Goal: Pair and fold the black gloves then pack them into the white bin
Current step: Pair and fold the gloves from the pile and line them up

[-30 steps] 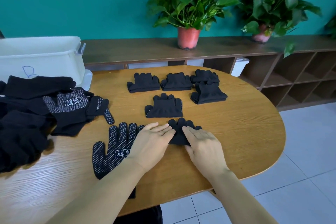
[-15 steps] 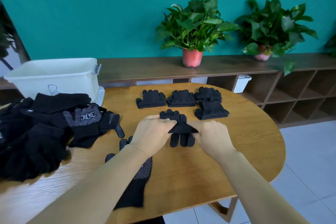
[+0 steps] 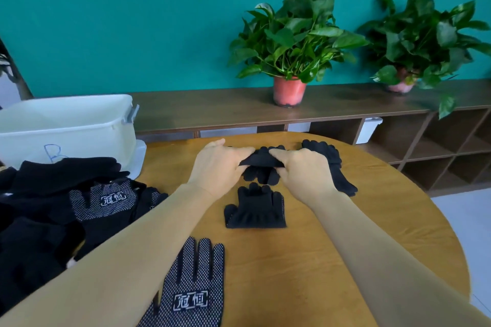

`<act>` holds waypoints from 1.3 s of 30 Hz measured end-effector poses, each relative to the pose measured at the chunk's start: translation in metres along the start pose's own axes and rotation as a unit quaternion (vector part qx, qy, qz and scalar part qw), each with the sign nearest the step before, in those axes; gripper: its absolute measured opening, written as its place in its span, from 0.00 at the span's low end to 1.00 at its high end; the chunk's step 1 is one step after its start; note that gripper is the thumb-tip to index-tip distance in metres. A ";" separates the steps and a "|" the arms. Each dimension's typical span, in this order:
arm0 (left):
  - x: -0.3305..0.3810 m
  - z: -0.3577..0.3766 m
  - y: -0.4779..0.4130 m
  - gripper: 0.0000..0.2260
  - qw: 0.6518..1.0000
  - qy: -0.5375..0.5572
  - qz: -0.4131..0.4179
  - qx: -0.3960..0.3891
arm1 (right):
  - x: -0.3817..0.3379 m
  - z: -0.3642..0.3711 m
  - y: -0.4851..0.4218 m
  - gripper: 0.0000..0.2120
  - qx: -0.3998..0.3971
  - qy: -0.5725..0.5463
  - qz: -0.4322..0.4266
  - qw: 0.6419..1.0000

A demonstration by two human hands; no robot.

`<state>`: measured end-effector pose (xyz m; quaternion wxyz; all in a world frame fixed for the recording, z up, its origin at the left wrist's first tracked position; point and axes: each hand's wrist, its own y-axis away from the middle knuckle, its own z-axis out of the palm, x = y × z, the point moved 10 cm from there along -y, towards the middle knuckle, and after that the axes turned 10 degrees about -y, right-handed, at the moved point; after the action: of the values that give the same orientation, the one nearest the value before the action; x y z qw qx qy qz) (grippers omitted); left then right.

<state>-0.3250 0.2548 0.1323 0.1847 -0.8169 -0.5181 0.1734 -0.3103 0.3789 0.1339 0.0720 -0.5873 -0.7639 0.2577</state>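
Note:
A folded pair of black gloves (image 3: 261,164) hangs between my two hands above the far middle of the wooden table (image 3: 318,260). My left hand (image 3: 216,167) pinches its left end and my right hand (image 3: 305,171) pinches its right end. Another folded pair (image 3: 255,208) lies flat just below them. More folded gloves (image 3: 334,167) lie behind my right hand, partly hidden. A single dotted glove (image 3: 194,287) lies flat near the front edge. A pile of loose black gloves (image 3: 53,207) covers the table's left side. The white bin (image 3: 66,127) stands at the back left.
A long wooden shelf unit (image 3: 265,106) runs behind the table along the teal wall. Two potted plants (image 3: 292,48) stand on it. A white tiled floor (image 3: 467,233) shows to the right of the table's rounded edge.
Both hands lifted the folded pair off the table and carried it away from me, past the flat folded pair, toward the back row.

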 end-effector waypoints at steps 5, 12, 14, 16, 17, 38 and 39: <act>0.008 0.063 0.034 0.30 0.998 -0.003 0.066 0.004 | -0.009 0.052 0.035 0.24 0.070 0.051 -0.097 0.992; 0.017 0.104 0.067 0.30 0.992 -0.035 0.117 -0.034 | 0.001 0.103 0.067 0.31 0.000 0.047 -0.099 0.994; 0.018 0.107 0.065 0.29 0.989 -0.042 0.125 -0.068 | 0.000 0.103 0.067 0.30 -0.007 0.042 -0.100 0.994; 0.020 0.104 0.067 0.27 0.986 -0.029 0.138 -0.092 | 0.002 0.103 0.067 0.30 -0.026 0.035 -0.093 0.995; 0.018 0.104 0.069 0.26 0.985 -0.013 0.137 -0.101 | 0.003 0.102 0.068 0.29 -0.036 0.034 -0.086 0.995; 0.049 0.119 0.044 0.18 0.993 0.030 0.110 0.023 | 0.044 0.102 0.075 0.26 0.069 -0.024 -0.004 0.997; 0.049 0.122 0.043 0.18 0.994 0.033 0.102 0.025 | 0.047 0.103 0.072 0.26 0.070 -0.028 0.000 0.997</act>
<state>-0.3297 0.2976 0.0011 0.2033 -0.8659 -0.4213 0.1769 -0.3048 0.4034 0.0017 0.0917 -0.5733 -0.7455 0.3272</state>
